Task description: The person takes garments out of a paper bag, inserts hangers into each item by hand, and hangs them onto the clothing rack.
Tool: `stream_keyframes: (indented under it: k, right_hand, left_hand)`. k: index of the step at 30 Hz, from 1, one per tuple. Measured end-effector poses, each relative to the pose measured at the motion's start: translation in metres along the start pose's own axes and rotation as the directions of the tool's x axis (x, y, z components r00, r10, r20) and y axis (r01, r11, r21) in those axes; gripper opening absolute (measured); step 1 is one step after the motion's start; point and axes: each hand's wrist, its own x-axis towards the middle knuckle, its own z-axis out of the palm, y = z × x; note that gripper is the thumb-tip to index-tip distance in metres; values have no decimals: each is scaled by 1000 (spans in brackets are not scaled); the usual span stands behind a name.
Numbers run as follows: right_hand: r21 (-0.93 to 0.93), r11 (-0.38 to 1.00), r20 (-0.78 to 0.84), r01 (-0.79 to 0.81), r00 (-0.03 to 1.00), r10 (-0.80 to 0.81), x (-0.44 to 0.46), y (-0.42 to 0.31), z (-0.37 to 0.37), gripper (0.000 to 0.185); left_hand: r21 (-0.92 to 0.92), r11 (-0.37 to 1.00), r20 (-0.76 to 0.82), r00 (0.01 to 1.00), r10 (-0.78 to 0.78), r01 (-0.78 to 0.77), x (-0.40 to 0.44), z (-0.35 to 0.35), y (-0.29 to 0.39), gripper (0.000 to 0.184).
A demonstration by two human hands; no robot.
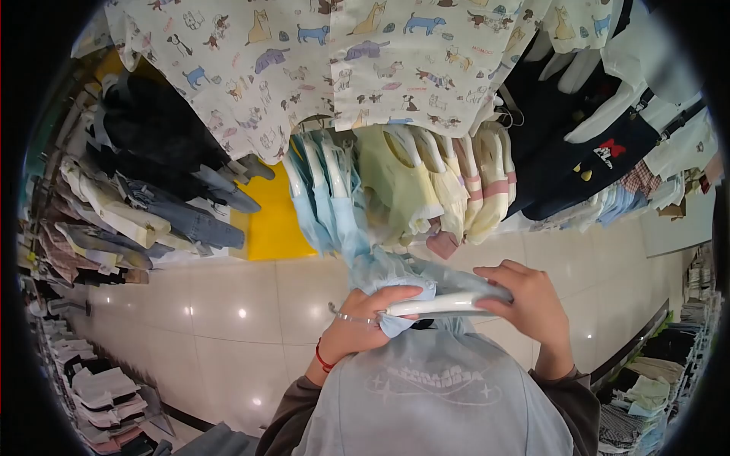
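A white hanger [441,304] lies level in front of my chest, with a light blue sheer garment [391,270] on it. My left hand [361,319] is closed round the hanger's left end and the blue cloth. At the other end, my right hand [528,300] pinches the garment's edge over the hanger between thumb and fingers. Part of the blue cloth hangs beyond the hanger, close to the light blue clothes [323,209] on the rack. The hanger's hook shows near my left wrist.
Ahead, yellow and cream garments [403,178] hang under a white animal-print garment [319,61]. Dark clothes [152,121] hang at the left, a navy garment [585,163] at the right. Folded stacks [106,395] stand lower left. A yellow panel [277,220] is behind the rack.
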Motion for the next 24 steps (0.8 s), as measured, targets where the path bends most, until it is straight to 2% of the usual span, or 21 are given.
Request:
stream_keyframes:
  k: [1,2,4,7,8,10,11,12,14,15,18,20,24]
  right_hand:
    - [66,998,34,-23,999,21,1,1,-1,31]
    - [52,999,73,-4,997,0,2,4,0,27]
    - [27,999,151,40,988,-43,5,9,7,19]
    - [-92,944,41,317,948,-315,12,-4,25,11]
    - [-27,905,-41,425,904,-425,15,-9,33,11]
    - [372,903,87,215,960,-265,8,-8,60,12]
    - [540,838,176,73,964,-197,3,-6,73,13]
    - [594,805,245,-7,954,-173,0,-8,84,16]
    - [630,756,319,-176,947,-45,0,-20,97,19]
    - [642,722,357,-257,934,16,0,-25,102,21]
    - [633,720,395,-286,919,18,6,-25,111,23]
    - [667,667,402,-332,914,52,5,-21,117,19]
    - [754,539,356,-376,923,145,4,-24,120,12]
  left_hand:
    - [-51,998,16,999,-41,41,-1,0,-1,32]
    - [-100,992,33,996,-80,82,-2,-1,-2,31]
    - [-83,991,75,993,-95,101,-4,-5,-2,29]
    - [-111,989,121,989,-80,94,-8,-11,-3,29]
    - [-131,987,133,988,-74,92,-11,-12,-5,30]
    - [-202,971,149,984,-96,125,-19,-12,-10,30]
    - [-238,960,157,981,-110,145,-24,-11,-12,31]
    - [-220,956,194,969,-155,197,-29,-13,-13,31]
    - [-178,938,266,932,-246,299,-37,-18,-13,31]
    - [-193,934,282,929,-241,301,-42,-19,-16,33]
    - [-227,922,312,920,-237,314,-49,-23,-24,40]
    - [-248,905,321,911,-258,345,-46,-24,-21,47]
    - [-226,909,443,868,-223,349,-45,-31,-30,57]
